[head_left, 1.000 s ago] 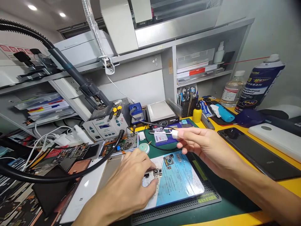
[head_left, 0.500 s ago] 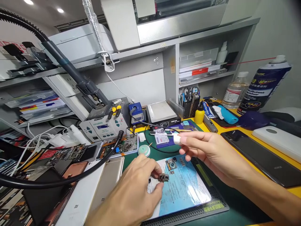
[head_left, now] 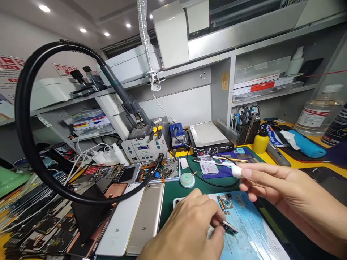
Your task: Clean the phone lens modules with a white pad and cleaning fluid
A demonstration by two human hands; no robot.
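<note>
My left hand (head_left: 187, 225) is closed, with a small dark metal-framed electronic part (head_left: 229, 227) pinched between thumb and fingertips. That part is tilted, just above a glossy blue-and-white sheet (head_left: 253, 225). A phone camera module (head_left: 225, 204), with one large round lens, lies on the sheet beyond my fingers. In my right hand (head_left: 290, 196), thumb and forefinger pinch a small white pad (head_left: 236, 172); its material is unclear. The right hand hovers over the sheet's far right side, apart from the left.
Two phone backs (head_left: 146, 216) lie left of my left hand, near stacked phone parts (head_left: 40, 224). A thick black hose (head_left: 24, 137) loops above them. Behind stand a solder-wire spool (head_left: 187, 180), a parts tray (head_left: 173, 172), a hot plate (head_left: 208, 133) and a yellow bottle (head_left: 260, 141).
The view has swung left, so the bench appears farther right. The part in my left hand has turned from its lens side to a thinner, slanted edge. My right hand keeps the white pad.
</note>
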